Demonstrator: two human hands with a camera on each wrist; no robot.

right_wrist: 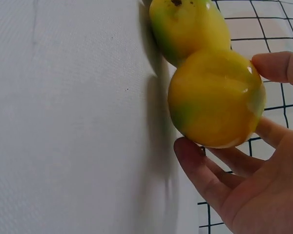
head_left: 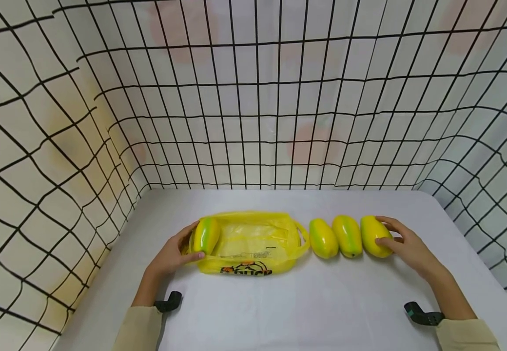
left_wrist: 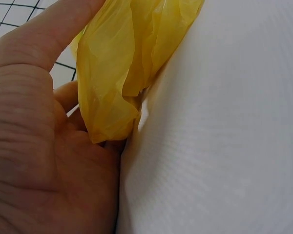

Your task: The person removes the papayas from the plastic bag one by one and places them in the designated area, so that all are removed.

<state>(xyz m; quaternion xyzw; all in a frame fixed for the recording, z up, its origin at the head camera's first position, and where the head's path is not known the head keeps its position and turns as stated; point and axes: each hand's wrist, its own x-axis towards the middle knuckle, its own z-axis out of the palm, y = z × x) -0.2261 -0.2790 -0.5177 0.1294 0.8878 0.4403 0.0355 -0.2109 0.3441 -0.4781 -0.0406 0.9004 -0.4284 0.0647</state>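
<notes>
A yellow plastic bag [head_left: 253, 234] with dark print lies on its side on the white table, its mouth spread. One yellow-green papaya [head_left: 207, 236] sits at the bag's left end. My left hand [head_left: 175, 251] holds that end, thumb at the papaya's lower edge and fingers behind; the left wrist view shows yellow film [left_wrist: 110, 73] between thumb and fingers. To the bag's right stand a papaya [head_left: 323, 238], another papaya [head_left: 347, 236] and a rightmost papaya [head_left: 374, 237] in a row. My right hand [head_left: 409, 245] grips the rightmost one between thumb and fingers.
The white table [head_left: 288, 312] runs back to a black wire grid [head_left: 258, 117] over pale cloth, which also rises at left and right. A bag handle loop [head_left: 303, 239] reaches close to the nearest papaya of the row. Dark wrist devices [head_left: 170, 302] sit on both arms.
</notes>
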